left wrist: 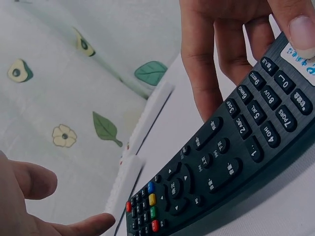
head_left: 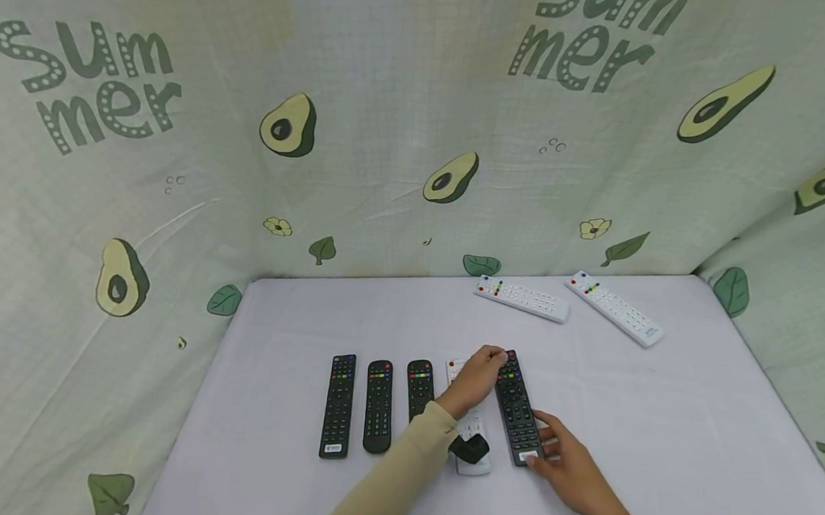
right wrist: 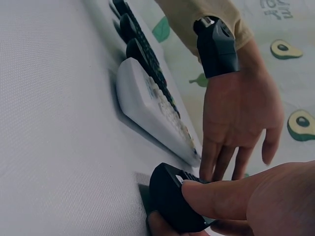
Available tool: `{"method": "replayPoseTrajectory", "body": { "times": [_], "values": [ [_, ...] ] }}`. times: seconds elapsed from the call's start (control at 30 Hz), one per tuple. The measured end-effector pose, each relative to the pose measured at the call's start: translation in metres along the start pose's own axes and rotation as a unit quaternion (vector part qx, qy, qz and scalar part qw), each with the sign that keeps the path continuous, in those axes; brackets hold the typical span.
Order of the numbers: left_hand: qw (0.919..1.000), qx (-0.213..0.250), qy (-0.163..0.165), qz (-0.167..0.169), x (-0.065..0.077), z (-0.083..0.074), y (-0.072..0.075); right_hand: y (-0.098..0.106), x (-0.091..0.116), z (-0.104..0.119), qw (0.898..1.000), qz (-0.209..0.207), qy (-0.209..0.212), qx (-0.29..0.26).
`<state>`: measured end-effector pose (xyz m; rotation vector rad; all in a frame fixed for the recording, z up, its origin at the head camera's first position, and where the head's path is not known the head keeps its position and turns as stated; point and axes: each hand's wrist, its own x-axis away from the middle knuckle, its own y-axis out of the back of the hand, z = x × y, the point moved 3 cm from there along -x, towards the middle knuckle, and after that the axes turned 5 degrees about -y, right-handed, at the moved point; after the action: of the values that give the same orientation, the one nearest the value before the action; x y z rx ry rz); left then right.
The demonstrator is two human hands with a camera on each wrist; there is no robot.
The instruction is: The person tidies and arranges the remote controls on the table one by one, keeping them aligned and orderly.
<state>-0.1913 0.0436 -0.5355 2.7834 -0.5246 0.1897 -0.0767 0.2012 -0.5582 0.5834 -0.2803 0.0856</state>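
Observation:
A long black remote control (head_left: 517, 407) with coloured buttons near its far end lies at a slant, and both hands are at it. My right hand (head_left: 570, 468) grips the near end, thumb on top by the white label and fingers along the right side. At the far end is my left hand (head_left: 474, 382), its fingertips right at the edge. In the left wrist view its thumb and a finger (left wrist: 83, 226) are spread apart beside that end. Beneath the left wrist lies a white remote control (head_left: 472, 424), partly hidden by hand and strap.
Left of the hands, three black remotes (head_left: 378, 404) lie side by side, the nearest partly covered by the left sleeve. Two white remotes, one turned sideways (head_left: 521, 298) and one slanted (head_left: 615, 308), lie at the back of the white table (head_left: 284, 312). A printed curtain (head_left: 368, 84) hangs behind.

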Motion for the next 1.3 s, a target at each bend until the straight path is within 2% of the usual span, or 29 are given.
{"method": "replayPoseTrajectory", "body": {
  "times": [0.3,0.53,0.7,0.93,1.03,1.3],
  "values": [
    [0.9999,-0.01,0.002,-0.008,0.001,0.0,-0.005,-0.003,0.001,0.002,1.0,0.0,0.017,0.011],
    [0.9995,-0.02,0.018,-0.019,0.001,0.0,-0.008,-0.003,0.002,0.004,0.998,-0.004,0.033,0.043],
    [0.9997,-0.011,0.014,-0.017,0.003,0.0,-0.008,-0.002,0.002,0.005,0.997,-0.001,0.047,0.06],
    [0.9994,-0.024,0.011,-0.02,0.004,0.0,-0.009,0.011,-0.009,0.006,0.996,0.005,0.048,0.078],
    [0.9996,-0.022,0.002,-0.018,0.004,0.0,-0.008,0.022,-0.018,0.006,0.995,-0.009,0.056,0.084],
    [0.9995,-0.007,-0.021,-0.022,0.001,0.001,-0.001,0.048,-0.053,0.007,0.988,-0.099,0.075,0.095]
  ]
}}
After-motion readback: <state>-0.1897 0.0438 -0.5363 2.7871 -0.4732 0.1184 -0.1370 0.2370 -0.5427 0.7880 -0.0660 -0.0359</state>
